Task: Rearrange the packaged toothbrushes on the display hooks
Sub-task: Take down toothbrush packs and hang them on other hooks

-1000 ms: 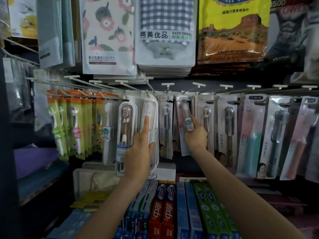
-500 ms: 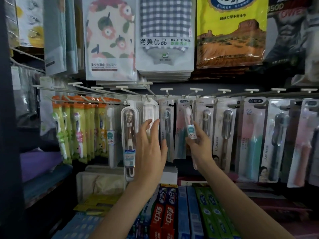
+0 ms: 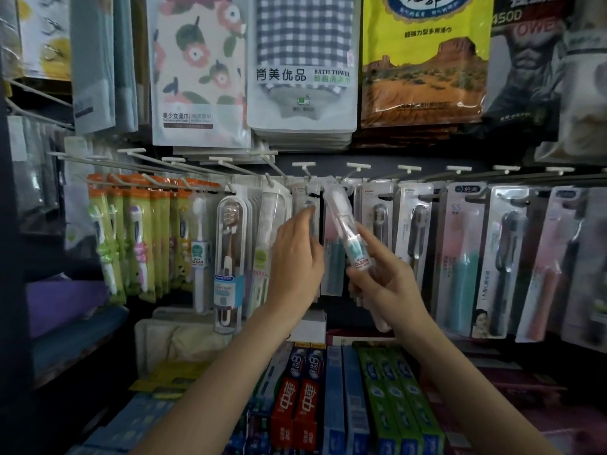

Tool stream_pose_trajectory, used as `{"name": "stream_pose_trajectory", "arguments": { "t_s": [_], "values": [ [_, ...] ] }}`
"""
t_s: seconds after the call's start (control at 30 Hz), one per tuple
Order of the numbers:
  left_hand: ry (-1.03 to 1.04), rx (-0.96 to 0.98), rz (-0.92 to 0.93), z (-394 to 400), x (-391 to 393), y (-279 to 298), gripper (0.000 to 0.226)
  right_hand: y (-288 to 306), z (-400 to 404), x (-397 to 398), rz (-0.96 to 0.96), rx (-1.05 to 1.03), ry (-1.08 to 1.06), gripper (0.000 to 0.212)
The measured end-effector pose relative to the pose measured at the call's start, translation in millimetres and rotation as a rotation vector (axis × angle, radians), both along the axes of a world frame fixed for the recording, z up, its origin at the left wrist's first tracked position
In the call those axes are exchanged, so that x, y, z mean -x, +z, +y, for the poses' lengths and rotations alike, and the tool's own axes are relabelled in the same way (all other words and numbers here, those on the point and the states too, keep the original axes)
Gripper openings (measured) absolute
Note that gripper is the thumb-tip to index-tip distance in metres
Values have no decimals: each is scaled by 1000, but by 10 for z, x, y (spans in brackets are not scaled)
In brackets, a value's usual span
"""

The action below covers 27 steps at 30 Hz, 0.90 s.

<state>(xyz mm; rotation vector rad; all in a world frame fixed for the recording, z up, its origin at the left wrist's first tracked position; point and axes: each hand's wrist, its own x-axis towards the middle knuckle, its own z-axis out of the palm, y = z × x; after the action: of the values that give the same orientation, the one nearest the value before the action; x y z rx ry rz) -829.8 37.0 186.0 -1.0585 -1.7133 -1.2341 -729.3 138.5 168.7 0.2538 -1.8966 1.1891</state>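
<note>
Clear toothbrush pack (image 3: 345, 234), tilted with its top leaning left toward a display hook (image 3: 308, 170), gripped around the lower half by the right hand (image 3: 382, 284), probably angled so the hanging hole can meet a hook tip. Left hand (image 3: 297, 257) raised just beside it, fingers loosely curled against a hanging pack (image 3: 307, 205), seemingly steadying that row or parting it to make room (contact blurred, grip not certain). One pack in hand; two hands at work; roughly a dozen hooks across the row, each loaded. Two red toothpaste boxes (image 3: 297, 408) on the shelf below.
</note>
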Motion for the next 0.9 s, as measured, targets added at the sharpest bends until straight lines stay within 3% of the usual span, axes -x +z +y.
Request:
{"name": "stream_pose_trajectory", "arguments": {
  "t_s": [0.2, 0.43, 0.57, 0.7, 0.9],
  "values": [
    [49, -85, -45, -358, 139, -64, 38, 69, -133, 60, 18, -207, -98, 64],
    [-393, -400, -347, -982, 203, 41, 37, -27, -840, 695, -20, -351, -27, 63],
    [-389, -555, -549, -1221, 509, 134, 38, 29, -1130, 923, -74, -370, 6, 72],
    [-341, -547, -689, -1324, 899, 244, 43, 148, -1101, 922, 12, -234, -24, 60],
    [-456, -481, -684, -1264, 987, 340, 44, 240, -759, 771, 111, -32, -154, 56]
  ]
}}
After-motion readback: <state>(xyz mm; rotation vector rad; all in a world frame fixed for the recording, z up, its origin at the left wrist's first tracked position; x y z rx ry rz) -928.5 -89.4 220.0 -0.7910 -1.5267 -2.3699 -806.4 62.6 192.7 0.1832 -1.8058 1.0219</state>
